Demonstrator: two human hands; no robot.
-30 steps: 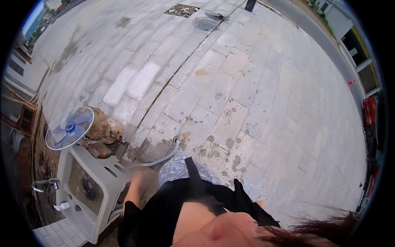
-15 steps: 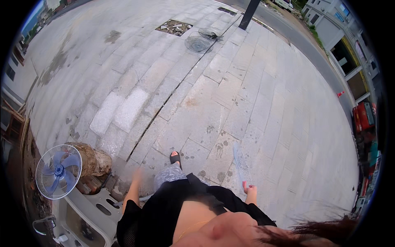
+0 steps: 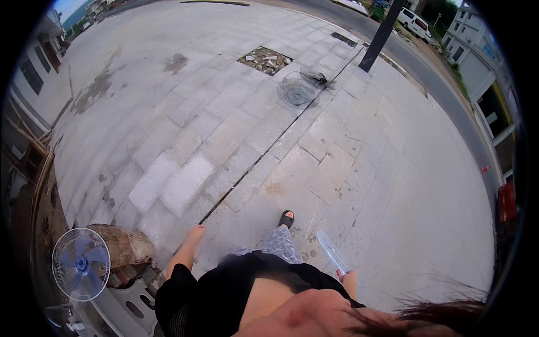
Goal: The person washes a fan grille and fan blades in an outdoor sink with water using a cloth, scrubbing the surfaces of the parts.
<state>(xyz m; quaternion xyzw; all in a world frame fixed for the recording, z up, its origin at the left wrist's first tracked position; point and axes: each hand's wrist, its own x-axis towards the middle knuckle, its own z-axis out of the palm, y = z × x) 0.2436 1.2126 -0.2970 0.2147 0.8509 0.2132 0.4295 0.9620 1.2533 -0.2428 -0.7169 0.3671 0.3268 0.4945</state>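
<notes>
Sink (image 3: 126,295) has dropped lower in view, behind my left fingers (image 3: 200,228), whose grip I cannot tell; my right fingers (image 3: 340,275) hold clear plastic (image 3: 331,251), seemingly carrying it.

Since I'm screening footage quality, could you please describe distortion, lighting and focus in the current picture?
In the head view, fisheye bends the road; head-view daylight is diffuse, without hard shadows on the paving; the head view's nearby hair looks blurred.
</notes>
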